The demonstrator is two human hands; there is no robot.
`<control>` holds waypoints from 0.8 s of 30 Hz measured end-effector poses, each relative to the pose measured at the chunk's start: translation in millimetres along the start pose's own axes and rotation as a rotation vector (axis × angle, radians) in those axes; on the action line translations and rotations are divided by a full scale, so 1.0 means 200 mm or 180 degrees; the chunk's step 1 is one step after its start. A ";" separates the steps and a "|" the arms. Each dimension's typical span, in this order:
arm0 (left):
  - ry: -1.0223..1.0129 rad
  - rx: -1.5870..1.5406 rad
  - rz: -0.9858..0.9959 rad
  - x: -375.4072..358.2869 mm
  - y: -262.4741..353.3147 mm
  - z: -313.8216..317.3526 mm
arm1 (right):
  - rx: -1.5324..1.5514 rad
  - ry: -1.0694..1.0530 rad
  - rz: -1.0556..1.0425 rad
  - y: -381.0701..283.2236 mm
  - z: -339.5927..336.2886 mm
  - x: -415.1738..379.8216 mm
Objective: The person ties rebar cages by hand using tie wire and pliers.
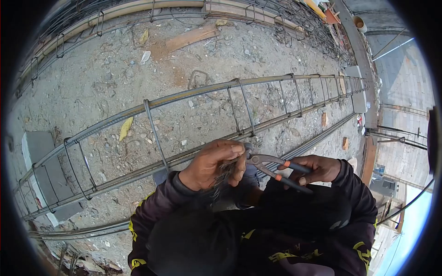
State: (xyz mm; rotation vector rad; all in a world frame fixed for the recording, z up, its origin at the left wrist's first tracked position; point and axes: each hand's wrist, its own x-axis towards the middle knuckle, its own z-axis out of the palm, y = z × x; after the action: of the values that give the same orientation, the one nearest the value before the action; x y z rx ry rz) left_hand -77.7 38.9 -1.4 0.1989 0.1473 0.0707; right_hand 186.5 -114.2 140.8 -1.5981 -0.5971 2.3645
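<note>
My left hand (212, 166) is closed around a bunch of thin dark tie wires (223, 175), whose loose ends hang below the fingers. My right hand (318, 169) grips a pair of pincers (261, 159) by black-and-orange handles, which are spread apart. The pincers' jaws are right at the left fingertips, over the near bars of a long rebar cage (189, 94). Bent steel stirrups (155, 133) cross this cage at intervals. Both my hands are above my bent knees, close to its near side.
Grey blocks (43, 142) prop the cage at the left and right ends. More long rebars (317, 137) lie alongside on the near side. Beyond are a loose stirrup (198, 72), a wooden plank (191, 38) and another rebar cage (99, 28) on gravelly ground.
</note>
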 end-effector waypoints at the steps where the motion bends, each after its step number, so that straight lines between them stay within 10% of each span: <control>1: 0.0096 0.0118 0.0025 0.00 -0.02 -0.01 | 0.0015 -0.0088 -0.0125 0.03 -0.02 0.03; 17: 0.0646 0.2015 -0.0878 -0.07 0.06 0.24 | -0.1942 0.0114 -0.1100 0.13 -0.34 0.18; 24: 0.0537 0.2740 -0.1193 -0.02 0.23 0.40 | -0.0980 -0.0458 -0.0813 0.22 -0.56 0.04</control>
State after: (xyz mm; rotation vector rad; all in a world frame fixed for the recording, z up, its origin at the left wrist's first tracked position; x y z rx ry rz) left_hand -71.5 68.6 85.7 1.0206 0.3769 -0.3592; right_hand 288.3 -128.3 78.2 -1.3666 -1.1699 2.2898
